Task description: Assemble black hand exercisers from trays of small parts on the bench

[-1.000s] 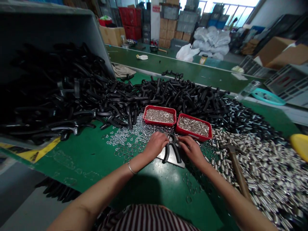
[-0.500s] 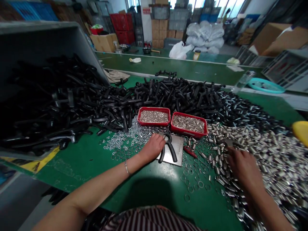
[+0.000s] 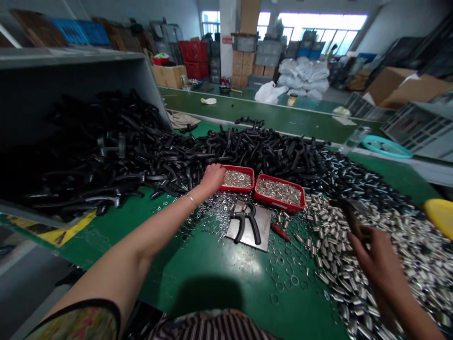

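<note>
My right hand (image 3: 380, 250) is wrapped around the handle of a hammer (image 3: 352, 212), held above a heap of shiny metal sleeves (image 3: 329, 236). My left hand (image 3: 213, 177) is at the left end of a red tray (image 3: 236, 189) of tiny metal parts; its fingertips are hidden. On a square metal plate (image 3: 266, 231) lies a black two-legged plastic clamp part (image 3: 252, 222), with small metal pieces near its top. A second red tray (image 3: 279, 204) of small metal pins sits right of the first. A red-handled tool (image 3: 280, 231) rests beside the plate.
Black plastic parts (image 3: 247, 146) form a long pile behind the trays and spill from a grey bin (image 3: 155, 94) at left. Metal rings (image 3: 283, 269) lie scattered right of the plate. Black-headed bolts (image 3: 357, 170) are heaped at back right, near a yellow object (image 3: 439, 215).
My left hand has left the clamp part and moved up and left to the red tray. My right hand has lifted the hammer slightly. The camera view has tilted up.
</note>
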Demonstrator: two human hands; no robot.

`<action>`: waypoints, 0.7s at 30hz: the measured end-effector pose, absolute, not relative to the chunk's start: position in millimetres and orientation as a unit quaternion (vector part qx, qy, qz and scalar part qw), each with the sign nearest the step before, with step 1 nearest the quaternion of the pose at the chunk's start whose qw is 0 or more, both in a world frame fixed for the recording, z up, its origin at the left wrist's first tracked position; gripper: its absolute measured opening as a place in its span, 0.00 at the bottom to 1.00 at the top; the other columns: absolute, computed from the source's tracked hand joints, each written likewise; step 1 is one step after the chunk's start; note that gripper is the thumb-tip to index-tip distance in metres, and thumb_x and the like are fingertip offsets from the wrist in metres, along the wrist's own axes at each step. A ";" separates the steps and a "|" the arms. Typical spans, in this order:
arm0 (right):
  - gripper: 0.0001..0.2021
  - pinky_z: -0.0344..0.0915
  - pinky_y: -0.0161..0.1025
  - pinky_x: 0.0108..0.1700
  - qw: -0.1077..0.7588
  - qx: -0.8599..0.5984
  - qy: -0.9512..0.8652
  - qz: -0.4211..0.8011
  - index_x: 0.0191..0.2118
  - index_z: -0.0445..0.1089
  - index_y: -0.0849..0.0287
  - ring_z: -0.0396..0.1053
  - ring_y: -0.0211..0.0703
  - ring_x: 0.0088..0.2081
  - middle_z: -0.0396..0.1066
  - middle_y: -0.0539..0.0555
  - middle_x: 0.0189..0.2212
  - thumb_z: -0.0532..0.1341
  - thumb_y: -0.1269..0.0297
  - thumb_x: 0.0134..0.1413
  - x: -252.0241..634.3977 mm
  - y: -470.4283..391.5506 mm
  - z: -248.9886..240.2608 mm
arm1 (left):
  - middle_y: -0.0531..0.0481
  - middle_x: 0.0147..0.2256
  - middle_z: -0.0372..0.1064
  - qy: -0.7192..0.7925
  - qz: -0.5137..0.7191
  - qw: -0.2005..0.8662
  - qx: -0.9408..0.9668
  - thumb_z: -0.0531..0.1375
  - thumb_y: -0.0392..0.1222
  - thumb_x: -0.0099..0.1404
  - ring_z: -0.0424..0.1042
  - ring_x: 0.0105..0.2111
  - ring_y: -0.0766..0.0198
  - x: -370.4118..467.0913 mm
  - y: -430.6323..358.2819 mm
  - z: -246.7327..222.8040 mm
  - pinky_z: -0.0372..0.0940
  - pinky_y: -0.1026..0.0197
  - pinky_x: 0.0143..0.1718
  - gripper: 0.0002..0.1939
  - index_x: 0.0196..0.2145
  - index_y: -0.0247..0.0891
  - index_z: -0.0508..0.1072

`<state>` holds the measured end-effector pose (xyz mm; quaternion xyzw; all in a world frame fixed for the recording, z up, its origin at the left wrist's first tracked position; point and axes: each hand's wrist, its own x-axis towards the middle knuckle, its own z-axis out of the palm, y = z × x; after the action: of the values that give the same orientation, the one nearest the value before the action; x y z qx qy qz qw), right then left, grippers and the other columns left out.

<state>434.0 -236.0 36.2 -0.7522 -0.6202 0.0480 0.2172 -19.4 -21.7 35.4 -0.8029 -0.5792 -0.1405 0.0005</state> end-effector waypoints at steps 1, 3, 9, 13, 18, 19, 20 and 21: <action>0.18 0.63 0.46 0.28 0.228 -0.740 -0.621 0.125 0.42 0.67 0.53 0.69 0.51 0.26 0.71 0.61 0.28 0.51 0.45 0.62 418.1 -238.1 42.8 | 0.35 0.37 0.74 -0.590 -0.125 -0.002 -0.798 0.58 0.30 0.60 0.70 0.45 0.48 -22.6 -10.9 35.5 0.61 0.49 0.50 0.07 0.32 0.32 0.77; 0.19 0.62 0.42 0.25 0.208 -0.695 -0.636 0.263 0.38 0.66 0.52 0.67 0.47 0.22 0.70 0.54 0.24 0.49 0.43 0.64 381.1 -241.8 52.9 | 0.34 0.32 0.73 -0.591 -0.122 -0.014 -0.797 0.59 0.28 0.57 0.71 0.42 0.47 -25.8 2.6 31.7 0.61 0.49 0.48 0.06 0.26 0.31 0.75; 0.17 0.63 0.39 0.33 0.194 -0.593 -0.716 0.313 0.43 0.66 0.52 0.70 0.45 0.28 0.72 0.51 0.28 0.47 0.48 0.69 282.0 -227.6 66.7 | 0.36 0.41 0.73 -0.580 -0.174 -0.043 -0.795 0.54 0.33 0.66 0.71 0.45 0.52 -31.8 4.0 17.7 0.62 0.53 0.49 0.09 0.38 0.31 0.75; 0.15 0.61 0.39 0.32 0.142 -0.573 -0.751 0.295 0.43 0.64 0.53 0.71 0.48 0.30 0.72 0.53 0.29 0.46 0.50 0.69 254.4 -199.6 56.2 | 0.45 0.39 0.73 -0.543 -0.313 -0.146 -0.765 0.56 0.33 0.65 0.72 0.41 0.60 -40.0 -9.0 22.2 0.66 0.59 0.46 0.07 0.41 0.34 0.72; 0.17 0.61 0.39 0.33 0.117 -0.554 -0.761 0.317 0.40 0.64 0.54 0.71 0.47 0.29 0.71 0.53 0.27 0.45 0.50 0.70 250.5 -186.1 49.5 | 0.50 0.35 0.74 -0.500 -0.407 -0.294 -0.705 0.58 0.35 0.65 0.76 0.37 0.64 -41.7 -48.0 24.6 0.69 0.61 0.42 0.06 0.41 0.36 0.71; 0.17 0.62 0.39 0.34 0.135 -0.560 -0.758 0.307 0.42 0.64 0.54 0.71 0.47 0.30 0.72 0.53 0.28 0.44 0.50 0.70 250.3 -186.4 48.4 | 0.50 0.35 0.74 -0.496 -0.411 -0.323 -0.693 0.58 0.36 0.65 0.76 0.36 0.65 -39.5 -56.4 23.2 0.70 0.61 0.41 0.07 0.42 0.36 0.70; 0.17 0.62 0.39 0.34 0.143 -0.568 -0.755 0.295 0.42 0.64 0.54 0.72 0.47 0.31 0.72 0.53 0.29 0.44 0.50 0.70 250.1 -186.7 46.1 | 0.49 0.35 0.75 -0.491 -0.410 -0.353 -0.683 0.58 0.37 0.66 0.77 0.34 0.65 -35.9 -63.9 21.0 0.70 0.61 0.39 0.07 0.42 0.36 0.70; 0.17 0.62 0.39 0.34 0.142 -0.574 -0.753 0.287 0.41 0.64 0.54 0.71 0.47 0.31 0.72 0.54 0.30 0.45 0.49 0.69 249.9 -186.6 42.5 | 0.49 0.35 0.75 -0.483 -0.405 -0.380 -0.677 0.58 0.37 0.66 0.77 0.34 0.65 -30.9 -70.5 17.9 0.70 0.61 0.38 0.07 0.42 0.36 0.70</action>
<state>249.9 -186.6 42.5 -0.5744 -0.7532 0.2875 0.1418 -30.9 -70.5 17.9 -0.6768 -0.4833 -0.4050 -0.3799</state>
